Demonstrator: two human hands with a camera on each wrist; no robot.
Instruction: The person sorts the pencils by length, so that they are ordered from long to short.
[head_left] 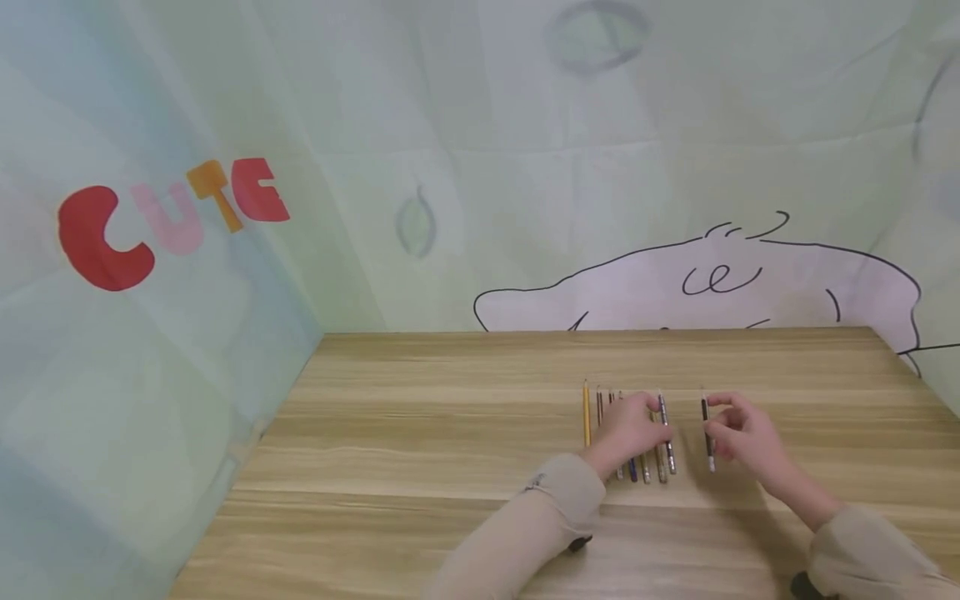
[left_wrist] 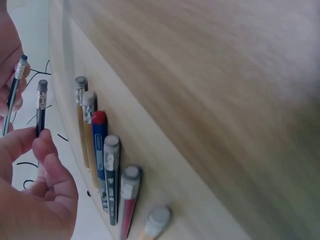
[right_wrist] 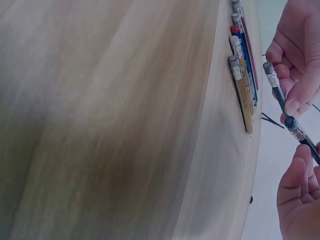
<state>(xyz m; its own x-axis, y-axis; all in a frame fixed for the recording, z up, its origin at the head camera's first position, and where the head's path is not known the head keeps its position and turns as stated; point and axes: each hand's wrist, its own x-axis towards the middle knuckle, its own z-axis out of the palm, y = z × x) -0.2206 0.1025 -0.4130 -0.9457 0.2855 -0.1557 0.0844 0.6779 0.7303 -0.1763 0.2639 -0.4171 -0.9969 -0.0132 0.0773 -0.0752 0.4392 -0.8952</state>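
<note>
My left hand (head_left: 626, 429) pinches a dark pencil (head_left: 667, 437) with an eraser end between thumb and fingers, raised above the row on the table. To its right, my right hand (head_left: 753, 437) holds a black pencil (head_left: 707, 437) upright in a pinch, eraser end toward me. Under and beside the left hand lies a row of pencils: a yellow pencil (head_left: 587, 412) at the left end, a red pencil (left_wrist: 128, 215), a dark pencil (left_wrist: 112, 195), a blue pencil with a red end (left_wrist: 99, 137) and yellowish ones (right_wrist: 242, 92). The left hand covers part of the row in the head view.
The wooden table (head_left: 390, 417) reaches back to a printed cloth (head_left: 465, 167) hanging behind it. Red, pink and orange letters (head_left: 112, 242) mark the cloth on the left. A pink cartoon outline (head_left: 622, 287) shows beyond the table's far edge.
</note>
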